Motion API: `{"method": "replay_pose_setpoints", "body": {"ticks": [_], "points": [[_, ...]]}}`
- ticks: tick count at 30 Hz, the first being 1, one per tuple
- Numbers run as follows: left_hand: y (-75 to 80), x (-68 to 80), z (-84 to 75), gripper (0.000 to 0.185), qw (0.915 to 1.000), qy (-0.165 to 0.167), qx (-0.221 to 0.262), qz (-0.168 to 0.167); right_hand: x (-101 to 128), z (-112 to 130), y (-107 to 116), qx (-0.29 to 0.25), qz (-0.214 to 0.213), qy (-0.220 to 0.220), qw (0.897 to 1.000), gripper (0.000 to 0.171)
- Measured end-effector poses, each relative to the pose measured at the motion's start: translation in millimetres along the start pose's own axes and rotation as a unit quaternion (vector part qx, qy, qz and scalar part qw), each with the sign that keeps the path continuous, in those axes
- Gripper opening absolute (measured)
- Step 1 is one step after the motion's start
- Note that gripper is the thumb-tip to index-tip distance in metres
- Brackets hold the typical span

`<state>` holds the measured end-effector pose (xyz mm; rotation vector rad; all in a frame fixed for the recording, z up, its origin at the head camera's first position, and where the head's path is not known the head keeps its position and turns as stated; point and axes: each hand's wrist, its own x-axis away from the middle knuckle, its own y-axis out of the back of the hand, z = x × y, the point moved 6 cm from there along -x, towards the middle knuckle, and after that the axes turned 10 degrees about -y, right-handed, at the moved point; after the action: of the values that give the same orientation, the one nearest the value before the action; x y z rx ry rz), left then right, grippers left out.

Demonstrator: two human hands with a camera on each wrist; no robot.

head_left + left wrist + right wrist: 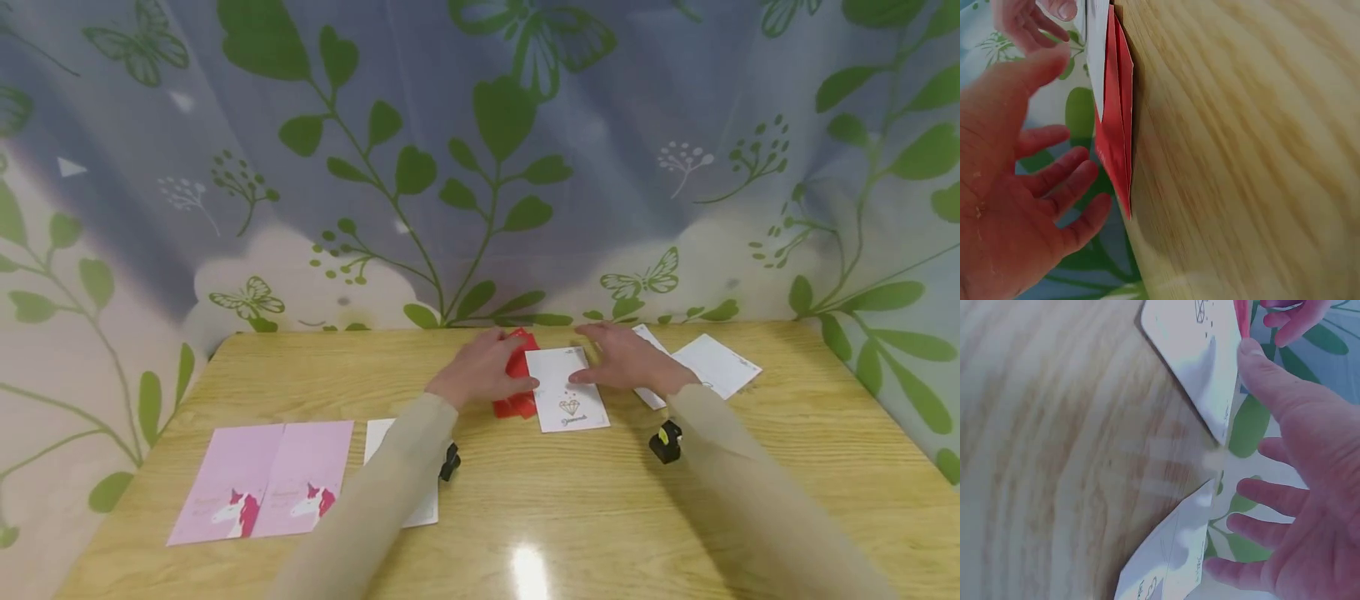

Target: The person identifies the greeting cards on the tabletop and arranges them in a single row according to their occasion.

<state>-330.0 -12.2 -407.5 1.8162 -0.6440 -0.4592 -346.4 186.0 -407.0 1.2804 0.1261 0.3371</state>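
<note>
Step in hand: seemingly squaring up the white diamond-print card (567,389) against the folded red paper envelope (517,375), mid wooden tabletop (787,433).
Left hand (480,369): fingers spread and relaxed, resting over the red envelope, gripping nothing.
Right hand (628,360): flat and loose, thumb at the white card's right edge; more white cards (716,364) lie beyond.
Next move calls for: probably a firm pinch on the card and a hold on the envelope.
Elsewhere: pink unicorn cards (266,479), front-left.
</note>
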Motion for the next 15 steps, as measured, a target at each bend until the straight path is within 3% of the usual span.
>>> {"method": "replay_pose_setpoints", "body": {"ticks": [8,15], "points": [[-12.3,-13.7,5.2,0.076,0.9979,0.044,-0.005,0.047,-4,-5,-9,0.010,0.058,-0.018,0.998,0.085],[-10.6,-16.0,5.7,0.074,0.9970,0.056,0.013,0.052,-6,-7,-11,0.019,0.067,-0.031,0.997,0.081]]}}
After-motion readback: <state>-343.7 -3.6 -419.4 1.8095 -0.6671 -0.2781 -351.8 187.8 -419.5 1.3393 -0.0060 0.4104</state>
